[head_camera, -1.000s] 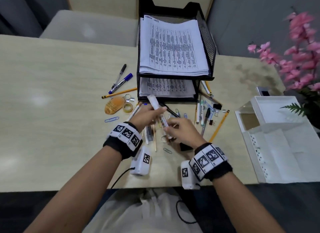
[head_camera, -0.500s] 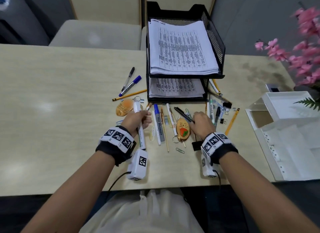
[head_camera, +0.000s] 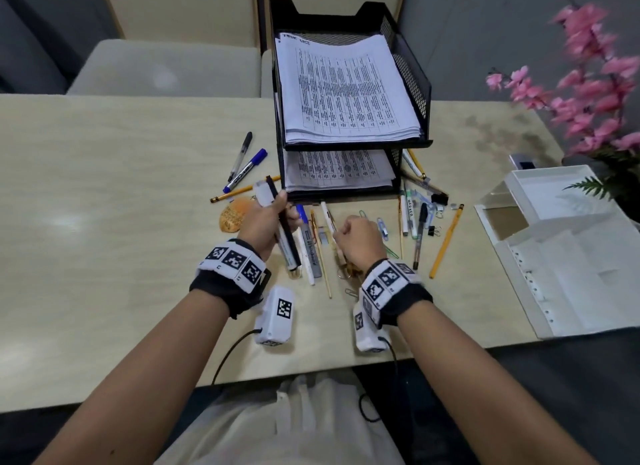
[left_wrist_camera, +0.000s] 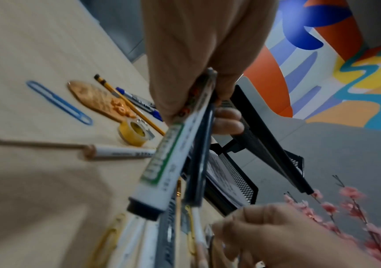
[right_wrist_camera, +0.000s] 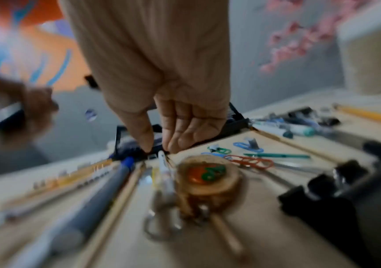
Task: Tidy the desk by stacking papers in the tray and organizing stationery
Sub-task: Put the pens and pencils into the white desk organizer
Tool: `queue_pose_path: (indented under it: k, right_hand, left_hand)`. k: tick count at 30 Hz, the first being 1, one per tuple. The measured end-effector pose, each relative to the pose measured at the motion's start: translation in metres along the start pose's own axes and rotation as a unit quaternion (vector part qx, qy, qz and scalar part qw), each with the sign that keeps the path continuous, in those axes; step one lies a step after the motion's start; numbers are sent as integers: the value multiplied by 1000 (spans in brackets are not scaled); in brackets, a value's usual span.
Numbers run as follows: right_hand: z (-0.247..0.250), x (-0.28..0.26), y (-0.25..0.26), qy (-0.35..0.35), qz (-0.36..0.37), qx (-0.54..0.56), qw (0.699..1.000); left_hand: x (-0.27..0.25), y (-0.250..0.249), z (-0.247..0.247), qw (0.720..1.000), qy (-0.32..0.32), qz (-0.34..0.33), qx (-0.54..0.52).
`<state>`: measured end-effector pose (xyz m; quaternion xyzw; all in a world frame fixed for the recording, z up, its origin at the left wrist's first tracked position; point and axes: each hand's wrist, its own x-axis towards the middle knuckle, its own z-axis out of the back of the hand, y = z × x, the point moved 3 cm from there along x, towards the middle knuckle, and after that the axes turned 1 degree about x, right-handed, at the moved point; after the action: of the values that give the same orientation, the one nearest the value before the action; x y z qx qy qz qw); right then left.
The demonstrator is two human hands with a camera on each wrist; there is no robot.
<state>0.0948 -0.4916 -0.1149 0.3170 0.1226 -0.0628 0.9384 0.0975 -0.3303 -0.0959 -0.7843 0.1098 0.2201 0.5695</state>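
My left hand (head_camera: pixel 282 219) grips a white marker (head_camera: pixel 289 253) and a black pen (head_camera: pixel 273 191) together, raised just above the desk; in the left wrist view the marker (left_wrist_camera: pixel 161 172) and the pen (left_wrist_camera: pixel 199 163) cross my fingers (left_wrist_camera: pixel 228 119). My right hand (head_camera: pixel 341 234) is lowered over the row of pens, thumb and fingertips (right_wrist_camera: pixel 148 143) pinching the far end of a white pen (right_wrist_camera: pixel 163 163). A black mesh two-tier tray (head_camera: pixel 412 84) behind holds stacked papers (head_camera: pixel 346 90) on both levels.
A blue-capped whiteboard marker (head_camera: pixel 308 238), thin pencils and a wooden keyring (right_wrist_camera: pixel 207 174) lie under my hands. More pens (head_camera: pixel 242 160) lie left of the tray, others and a yellow pencil (head_camera: pixel 446 243) to the right. A white organizer box (head_camera: pixel 554 257) stands far right beside pink flowers (head_camera: pixel 588 84).
The black pen that my right hand was on is now in my left hand beside the white marker. My right hand has shifted left onto the white pen.
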Motion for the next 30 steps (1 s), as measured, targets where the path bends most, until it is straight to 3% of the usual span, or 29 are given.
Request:
queue_pose_path:
  k: [3, 8, 13, 15, 18, 21, 24, 26, 28, 30]
  right_hand:
    - [-12, -2, 1, 42, -3, -146, 988]
    - [-8, -5, 1, 27, -12, -157, 987]
    - [45, -9, 16, -62, 23, -26, 998]
    - [68, -11, 34, -57, 76, 22, 995]
    - [79, -7, 58, 9, 100, 145, 984]
    - [73, 5, 69, 59, 87, 281, 954]
    - [48, 15, 64, 103, 17, 374, 922]
    - [21, 20, 56, 91, -40, 288, 953]
    - [-5, 21, 49, 75, -45, 88, 992]
    - [-23, 14, 48, 85, -25, -44, 995]
  left_hand:
    - [1, 1, 17, 998, -38, -24, 45]
    - [0, 4, 20, 979, -27, -74, 187]
    - [-7, -7, -9, 941, 44, -141, 306]
    - [-10, -12, -21, 917, 84, -164, 353]
    - [-9, -12, -27, 905, 113, -170, 373]
    - [-12, -7, -25, 921, 141, -163, 323]
    - [-8, -1, -9, 953, 76, -130, 262]
    - [0, 5, 9, 957, 1, -97, 274]
    - [5, 10, 24, 957, -45, -59, 281]
    - [6, 13, 34, 955, -71, -37, 286]
